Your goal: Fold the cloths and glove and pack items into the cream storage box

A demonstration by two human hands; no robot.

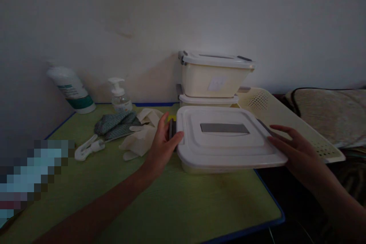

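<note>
A storage box with a white lid (225, 148) and a grey handle strip is in front of me at the table's right side. My left hand (164, 141) grips its left side, thumb on the lid's edge and fingers at the grey latch (172, 129), which stands out from the side. On the opposite side, my right hand (297, 146) holds the lid's right edge near the other latch, its fingers partly extended and its thumb side over the rim. The lid covers the box, so its contents are hidden.
Behind stand two stacked lidded boxes (214, 80). A cream perforated basket (288, 122) slants at the right beside a cushion (326, 110). Gloves (143, 137), a grey-green cloth (114, 124), a white brush-like tool (88, 148), a pump bottle (120, 97) and a large bottle (71, 87) occupy the left.
</note>
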